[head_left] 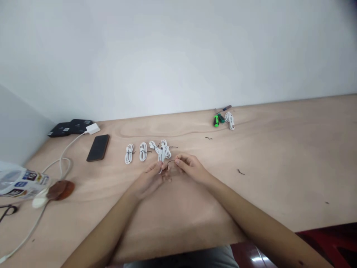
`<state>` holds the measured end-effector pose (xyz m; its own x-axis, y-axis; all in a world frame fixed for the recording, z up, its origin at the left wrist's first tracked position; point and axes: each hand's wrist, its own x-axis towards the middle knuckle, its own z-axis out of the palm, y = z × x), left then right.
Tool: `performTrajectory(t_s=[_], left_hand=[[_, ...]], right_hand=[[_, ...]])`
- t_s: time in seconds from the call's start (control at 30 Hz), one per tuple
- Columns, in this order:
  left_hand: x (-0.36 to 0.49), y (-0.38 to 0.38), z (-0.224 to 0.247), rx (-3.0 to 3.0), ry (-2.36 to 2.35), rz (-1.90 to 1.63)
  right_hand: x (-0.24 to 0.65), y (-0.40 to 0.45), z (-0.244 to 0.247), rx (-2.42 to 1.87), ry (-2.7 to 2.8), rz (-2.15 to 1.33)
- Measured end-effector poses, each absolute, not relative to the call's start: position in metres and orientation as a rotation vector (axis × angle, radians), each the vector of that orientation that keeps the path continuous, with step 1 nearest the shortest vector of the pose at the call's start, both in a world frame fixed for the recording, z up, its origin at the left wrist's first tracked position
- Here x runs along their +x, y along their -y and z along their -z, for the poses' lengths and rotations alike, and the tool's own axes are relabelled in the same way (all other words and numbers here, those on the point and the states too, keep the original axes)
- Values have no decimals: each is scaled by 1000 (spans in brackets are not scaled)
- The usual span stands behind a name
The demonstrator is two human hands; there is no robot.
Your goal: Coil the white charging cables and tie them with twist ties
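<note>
- Left hand (147, 180): nearly closed, with thumb and fingers pinching the white cable bundle (163, 153) near its lower end.
- Right hand (192, 168): half curled, its fingertips close to the left hand's, beside a thin dark twist tie (169, 162). I cannot tell whether it has hold of the tie.
- The bundle sits between the hands, tilted up above the plywood tabletop (251, 197), and it is unclear whether it touches the wood.
- Just left of it lies a white cable loop (153, 145); further left, 2 coiled white cables (128, 153) lie side by side, each with a dark tie.
- At the far edge, 2 green-handled screwdrivers (218, 120) lie just beside another coiled white cable (230, 121).
- Left of the hands are a black smartphone (98, 147), a white charger (93, 128) leaning on 2 black boxes (69, 128), and a printed plastic bag (19, 182).
- 2 dark tie scraps (240, 171) lie right of the hands.
</note>
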<state>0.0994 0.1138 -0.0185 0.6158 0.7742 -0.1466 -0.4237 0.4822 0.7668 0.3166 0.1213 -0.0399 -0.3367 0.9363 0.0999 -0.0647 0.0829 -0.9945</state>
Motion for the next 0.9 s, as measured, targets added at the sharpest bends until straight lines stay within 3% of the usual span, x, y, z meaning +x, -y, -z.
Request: performTrajectory(t_s=[0.3,0.47,0.67,0.9], left_hand=[[99,-120,21,745,-617,-971],[101,-125,27,875,-833,-1061],[107,-114,31,1117,-989,-816],[112,-105,23,1173,-1019,-763]], right_hand=[[324,-121,37,-1039,1765,-1156],[325,-121,36,-1027,1577,-1109],[313,-115,35,-988,1506,-1048],[300,-111,31,-1000,1663,-925]])
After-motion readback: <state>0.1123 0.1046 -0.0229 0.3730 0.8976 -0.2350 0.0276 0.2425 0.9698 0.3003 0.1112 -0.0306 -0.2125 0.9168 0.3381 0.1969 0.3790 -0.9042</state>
